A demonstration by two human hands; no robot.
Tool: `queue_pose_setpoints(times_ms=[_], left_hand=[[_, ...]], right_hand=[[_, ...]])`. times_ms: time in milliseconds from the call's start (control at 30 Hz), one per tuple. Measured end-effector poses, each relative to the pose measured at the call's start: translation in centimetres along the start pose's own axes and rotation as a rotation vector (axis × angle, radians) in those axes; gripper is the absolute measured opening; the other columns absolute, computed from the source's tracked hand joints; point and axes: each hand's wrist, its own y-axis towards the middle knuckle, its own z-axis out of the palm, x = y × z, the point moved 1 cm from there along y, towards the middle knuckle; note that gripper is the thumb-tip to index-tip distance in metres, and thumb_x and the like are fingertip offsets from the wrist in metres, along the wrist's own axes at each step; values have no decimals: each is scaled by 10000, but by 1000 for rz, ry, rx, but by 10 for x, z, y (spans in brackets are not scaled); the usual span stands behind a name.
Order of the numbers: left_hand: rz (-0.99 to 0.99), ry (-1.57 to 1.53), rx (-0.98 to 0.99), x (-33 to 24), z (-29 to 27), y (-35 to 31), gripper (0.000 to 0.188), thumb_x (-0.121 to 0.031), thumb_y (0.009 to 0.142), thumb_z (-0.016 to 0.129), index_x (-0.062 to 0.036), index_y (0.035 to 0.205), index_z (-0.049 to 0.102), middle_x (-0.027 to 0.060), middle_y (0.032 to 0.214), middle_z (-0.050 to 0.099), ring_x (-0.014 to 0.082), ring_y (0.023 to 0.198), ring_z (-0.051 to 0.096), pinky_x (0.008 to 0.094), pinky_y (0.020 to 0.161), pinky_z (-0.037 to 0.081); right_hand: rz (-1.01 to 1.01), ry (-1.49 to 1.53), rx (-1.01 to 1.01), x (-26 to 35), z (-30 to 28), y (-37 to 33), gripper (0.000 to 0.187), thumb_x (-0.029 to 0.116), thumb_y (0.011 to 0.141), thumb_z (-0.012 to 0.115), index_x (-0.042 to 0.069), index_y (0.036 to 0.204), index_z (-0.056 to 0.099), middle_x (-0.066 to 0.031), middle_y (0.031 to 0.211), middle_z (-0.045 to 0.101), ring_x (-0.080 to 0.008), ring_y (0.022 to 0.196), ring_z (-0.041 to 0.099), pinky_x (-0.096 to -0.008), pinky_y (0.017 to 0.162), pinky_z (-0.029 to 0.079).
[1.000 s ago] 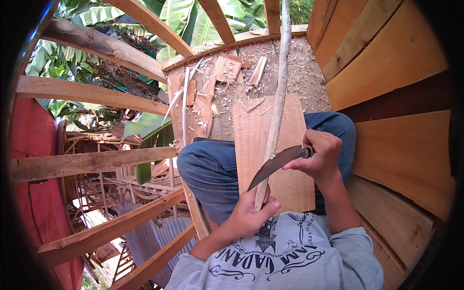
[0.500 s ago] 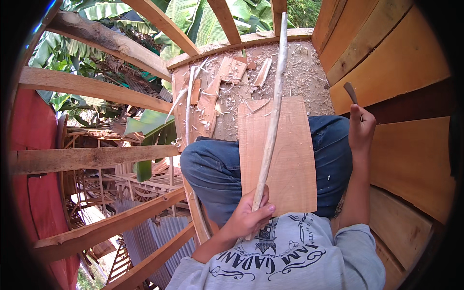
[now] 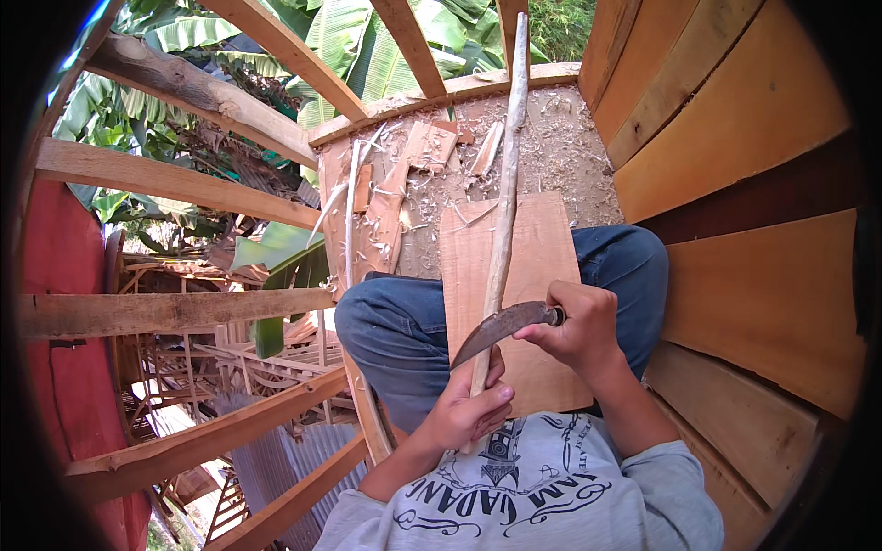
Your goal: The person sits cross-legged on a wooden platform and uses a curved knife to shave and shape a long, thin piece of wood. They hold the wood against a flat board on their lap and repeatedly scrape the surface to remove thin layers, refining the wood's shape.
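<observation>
**Blade set to the stick, shaving stroke in hand**

The person sits with a flat wooden board [image 3: 528, 303] across the lap. A long peeled stick [image 3: 503, 220] lies lengthwise over that board, its far end pointing past the board toward the shaving-strewn ground [image 3: 560, 147]. The left hand [image 3: 469, 409] wraps its fingers closed around the stick's near end, just below the board's lower edge. The right hand [image 3: 579, 326] grips the handle of a curved knife [image 3: 501, 329], fingers tight, the blade crossing the stick over the board. This looks like a whittling stroke being set. The next cut would seem to need a firm left grip and a shallow blade angle.
</observation>
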Motion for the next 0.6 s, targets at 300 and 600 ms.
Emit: queue_pose_setpoints(times_ms=[300,600], left_hand=[[-47,101,2,13,14,-4,227,-67,918,485,-121,841,279,-25,549,315,50,398,296,212,389,220],[6,-246,22,-4,-14,-3,222,-74,917,483,-134,841,283,-29,480,305,52,324,275,194,312,227]], right_hand=[[189,121,-192,-21,-14,19,764,750,649,609,33,519,379,-61,444,330,-203,395,372,-329,411,321],[313,156,-127,-55,-33,10,682,598,810,590,-3,576,367,-76,494,246,-151,478,252,-339,422,239]])
